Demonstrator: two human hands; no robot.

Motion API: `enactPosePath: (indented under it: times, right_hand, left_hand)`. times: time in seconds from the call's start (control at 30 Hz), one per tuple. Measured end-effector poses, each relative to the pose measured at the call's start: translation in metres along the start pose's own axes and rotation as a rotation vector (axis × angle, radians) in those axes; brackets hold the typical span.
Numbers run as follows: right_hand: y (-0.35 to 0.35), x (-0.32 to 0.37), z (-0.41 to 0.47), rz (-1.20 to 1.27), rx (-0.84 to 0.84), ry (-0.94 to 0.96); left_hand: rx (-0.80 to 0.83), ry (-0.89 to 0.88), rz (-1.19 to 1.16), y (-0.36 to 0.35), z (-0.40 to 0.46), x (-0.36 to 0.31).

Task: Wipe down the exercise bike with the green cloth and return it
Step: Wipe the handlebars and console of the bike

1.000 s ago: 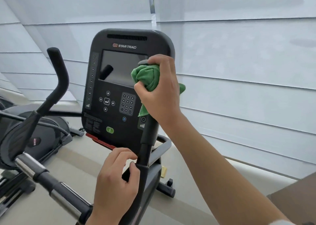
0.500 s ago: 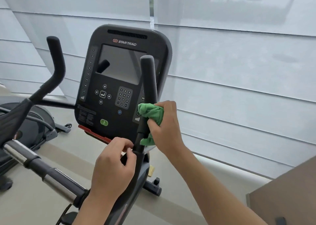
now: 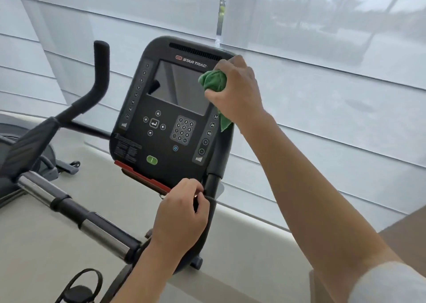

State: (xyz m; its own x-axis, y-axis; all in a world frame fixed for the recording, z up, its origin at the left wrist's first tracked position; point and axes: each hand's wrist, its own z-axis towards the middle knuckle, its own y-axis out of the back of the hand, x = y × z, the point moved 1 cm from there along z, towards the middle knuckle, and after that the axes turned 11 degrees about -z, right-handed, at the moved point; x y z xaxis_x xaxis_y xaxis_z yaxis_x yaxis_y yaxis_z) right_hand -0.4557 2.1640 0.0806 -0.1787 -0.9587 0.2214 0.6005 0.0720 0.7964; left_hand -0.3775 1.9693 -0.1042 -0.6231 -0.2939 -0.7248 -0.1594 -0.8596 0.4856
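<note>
White blinds (image 3: 322,118), pale floor (image 3: 41,245), exercise bike (image 3: 166,123)

The right hand (image 3: 237,88) hides the top of the right handlebar (image 3: 213,164) and most of the cloth (image 3: 213,81). Fine print on the console (image 3: 170,109), left of its green button (image 3: 152,160), is unreadably small. The pedal (image 3: 78,289) below is cut off.

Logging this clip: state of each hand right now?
Left hand: closed, gripping the bike's right handlebar post.
Right hand: closed, holding the green cloth round the handlebar top.
</note>
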Motion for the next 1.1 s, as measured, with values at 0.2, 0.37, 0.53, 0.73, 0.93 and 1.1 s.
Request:
enactPosePath:
  times: [0.2,0.37,0.53,0.73,0.93,1.1]
  right_hand:
    - [-0.013,0.016,0.019,-0.421,-0.003,0.082]
    - [-0.028,0.016,-0.013,-0.545,-0.083,0.249]
    - [-0.027,0.001,-0.036,-0.281,-0.149,0.299]
    - [-0.037,-0.01,-0.084,0.013,-0.141,0.221]
    - [-0.061,0.008,-0.144,0.026,0.01,0.069]
    - [-0.061,0.021,-0.191,0.085,0.039,-0.037]
  left_hand:
    - [0.023,0.011,-0.012,0.0,0.0,0.001]
    - [0.052,0.019,-0.042,0.003,0.001,0.001]
    - [0.077,0.003,-0.067,0.012,-0.011,0.005]
    - [0.117,-0.012,-0.027,0.028,-0.057,0.016]
    - [0.154,-0.071,0.042,0.039,-0.08,0.025]
    - [0.142,-0.095,0.029,0.045,-0.094,0.03]
